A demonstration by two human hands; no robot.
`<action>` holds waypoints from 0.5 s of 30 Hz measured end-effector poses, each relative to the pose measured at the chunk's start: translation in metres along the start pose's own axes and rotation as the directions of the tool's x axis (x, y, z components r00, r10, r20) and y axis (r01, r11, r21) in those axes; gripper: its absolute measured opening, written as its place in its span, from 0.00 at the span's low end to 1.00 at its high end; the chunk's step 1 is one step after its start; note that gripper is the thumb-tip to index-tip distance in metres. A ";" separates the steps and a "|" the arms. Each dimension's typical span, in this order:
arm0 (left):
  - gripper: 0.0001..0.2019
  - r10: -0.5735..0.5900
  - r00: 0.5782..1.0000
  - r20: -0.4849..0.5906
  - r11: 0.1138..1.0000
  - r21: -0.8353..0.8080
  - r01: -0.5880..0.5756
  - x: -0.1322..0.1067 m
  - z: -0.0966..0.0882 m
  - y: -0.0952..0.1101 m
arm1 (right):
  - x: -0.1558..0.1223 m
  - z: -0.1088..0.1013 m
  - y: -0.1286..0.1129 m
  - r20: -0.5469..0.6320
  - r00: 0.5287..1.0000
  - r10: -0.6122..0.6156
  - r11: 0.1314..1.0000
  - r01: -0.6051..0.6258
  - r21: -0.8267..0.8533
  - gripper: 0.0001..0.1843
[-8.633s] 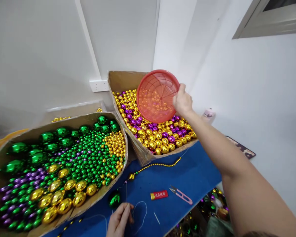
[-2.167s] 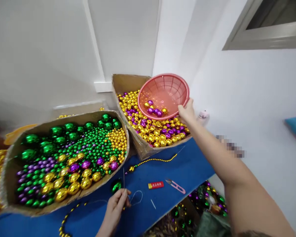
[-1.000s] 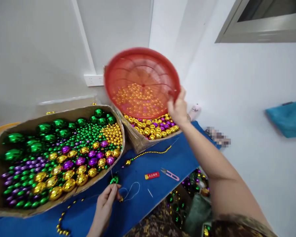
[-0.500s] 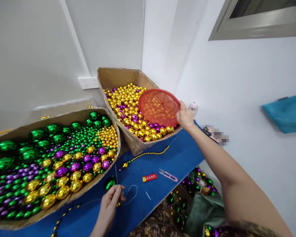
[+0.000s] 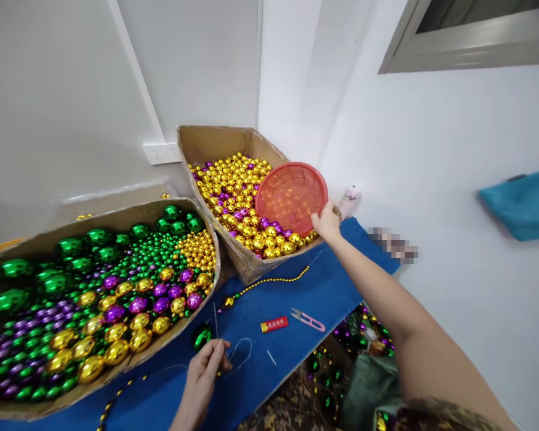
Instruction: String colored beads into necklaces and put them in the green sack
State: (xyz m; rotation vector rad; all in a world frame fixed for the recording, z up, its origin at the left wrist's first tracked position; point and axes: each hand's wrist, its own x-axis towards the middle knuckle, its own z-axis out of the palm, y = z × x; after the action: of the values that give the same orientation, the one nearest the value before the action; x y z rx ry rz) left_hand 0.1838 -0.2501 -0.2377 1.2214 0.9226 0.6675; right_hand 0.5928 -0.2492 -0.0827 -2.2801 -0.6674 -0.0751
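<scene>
My right hand (image 5: 327,221) grips the rim of a red plastic mesh basket (image 5: 291,196), tilted on edge over the gold and purple beads in the far cardboard box (image 5: 215,140). My left hand (image 5: 206,368) rests on the blue table cover (image 5: 291,293) near the front edge, pinching a thin needle with white thread (image 5: 241,353). A green ball (image 5: 202,336) lies just beyond its fingers. A strand of small gold beads (image 5: 269,281) trails across the cloth below the far box.
A large cardboard box (image 5: 117,215) of green, gold and purple balls fills the left. A red lighter (image 5: 273,324) and pink thread snips (image 5: 309,321) lie on the cloth. More beads sit in a bag (image 5: 363,341) below the table's right edge. White walls close in behind.
The basket came down from high over the boxes and now stands tilted against the beads in the far box. My left hand has barely moved.
</scene>
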 end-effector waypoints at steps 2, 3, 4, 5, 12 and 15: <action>0.22 -0.006 1.000 -0.005 1.000 -0.010 0.006 0.000 0.001 0.000 | 0.001 0.004 0.000 0.009 0.998 0.054 0.998 -0.054 0.041 0.31; 0.22 -0.008 1.000 -0.007 1.000 -0.011 0.008 0.000 0.001 -0.001 | 0.002 0.006 0.000 0.018 0.998 0.068 0.996 -0.069 0.054 0.30; 0.22 -0.010 1.000 -0.009 1.000 -0.010 0.010 0.000 0.001 -0.001 | 0.002 0.008 -0.001 0.026 0.996 0.084 0.994 -0.086 0.070 0.29; 0.22 -0.010 1.000 -0.012 1.000 -0.008 0.010 0.000 0.001 -0.002 | 0.002 0.010 -0.002 0.033 0.995 0.099 0.991 -0.102 0.089 0.29; 0.22 0.001 1.000 -0.008 1.000 -0.006 -0.001 -0.001 -0.001 -0.003 | -0.007 0.018 -0.010 0.047 0.994 0.099 0.975 -0.107 0.197 0.30; 0.23 -0.007 1.000 -0.014 1.000 0.017 0.008 -0.002 -0.002 -0.003 | -0.009 0.025 -0.009 0.040 0.993 0.113 0.959 -0.120 0.255 0.30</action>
State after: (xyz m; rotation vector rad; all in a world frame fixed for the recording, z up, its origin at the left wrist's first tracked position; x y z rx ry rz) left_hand 0.1812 -0.2510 -0.2402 1.2289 0.9454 0.6643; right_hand 0.5767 -0.2310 -0.0969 -2.0666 -0.5213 0.0928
